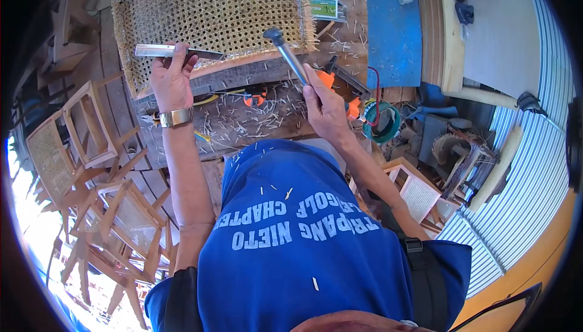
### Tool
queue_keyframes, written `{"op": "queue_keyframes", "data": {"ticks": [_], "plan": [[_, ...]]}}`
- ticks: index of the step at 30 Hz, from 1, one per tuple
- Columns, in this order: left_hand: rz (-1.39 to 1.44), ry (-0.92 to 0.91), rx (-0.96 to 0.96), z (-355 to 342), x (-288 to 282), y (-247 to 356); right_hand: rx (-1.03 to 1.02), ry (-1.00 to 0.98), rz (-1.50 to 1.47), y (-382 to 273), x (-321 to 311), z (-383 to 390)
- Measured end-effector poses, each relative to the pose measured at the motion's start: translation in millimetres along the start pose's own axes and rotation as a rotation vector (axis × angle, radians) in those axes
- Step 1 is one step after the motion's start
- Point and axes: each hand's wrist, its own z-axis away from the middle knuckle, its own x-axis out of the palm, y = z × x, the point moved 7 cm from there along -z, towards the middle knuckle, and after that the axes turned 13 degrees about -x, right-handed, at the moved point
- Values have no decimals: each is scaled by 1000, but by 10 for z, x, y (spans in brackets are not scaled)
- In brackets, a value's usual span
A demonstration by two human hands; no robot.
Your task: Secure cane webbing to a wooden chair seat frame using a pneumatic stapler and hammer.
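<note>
My left hand [172, 83] is closed round a flat silver tool with a dark blade [159, 51], held level over the near left part of a woven cane panel [206, 4]. Whether the tool is a knife or a chisel I cannot tell. A hammer [288, 55] with a metal shaft is gripped in my right hand [328, 110], its dark head raised near the panel's right front corner. The panel is open-weave cane with frayed edges, lying over a wooden frame [243, 63]. Cane bits are scattered along the bench [285, 126] in front of it.
Orange-handled tools [326, 80] lie right of the panel, near a green round container [384, 126]. A blue board [393, 28] covers the bench's right side. Wooden chair frames [91, 125] stand at left, with another chair [419, 195] at right.
</note>
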Motion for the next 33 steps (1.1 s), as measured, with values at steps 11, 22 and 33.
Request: {"op": "queue_keyframes", "data": {"ticks": [11,22,33], "plan": [[-209,-63,152,101,691,-113,-82,112,154,157,-59,179],[-166,-118,118,18,906,-235,-65,136,142,292,-49,171],[-35,-206,-193,128,584,-415,304,161,-206,82,-354,-24]]}}
